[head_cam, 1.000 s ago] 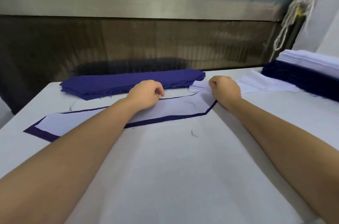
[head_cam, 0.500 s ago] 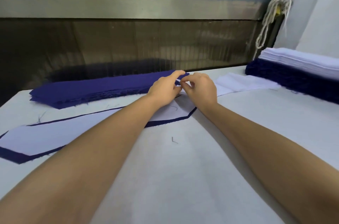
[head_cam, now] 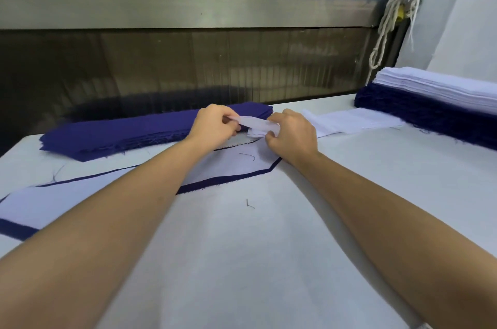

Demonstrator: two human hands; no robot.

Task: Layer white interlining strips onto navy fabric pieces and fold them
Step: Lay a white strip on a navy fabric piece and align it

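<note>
A long navy fabric piece (head_cam: 220, 181) lies flat across the white table (head_cam: 269, 261), covered by a white interlining strip (head_cam: 40, 205) so that only a navy border shows. At its right end my left hand (head_cam: 215, 126) pinches the end of a white interlining strip (head_cam: 255, 122) and lifts it. My right hand (head_cam: 291, 135) grips the same strip end from the right, over a small loose pile of white strips (head_cam: 349, 121).
A stack of navy pieces (head_cam: 121, 132) lies behind my left hand. At the far right stands a tall pile of navy fabric (head_cam: 430, 116) topped with white interlining (head_cam: 443, 86). A dark panel and a hanging cord (head_cam: 390, 21) close the back.
Both hands came together at the right end of the laid piece, and the left hand has now lifted a white strip end off the pile. The view shifted to the right.
</note>
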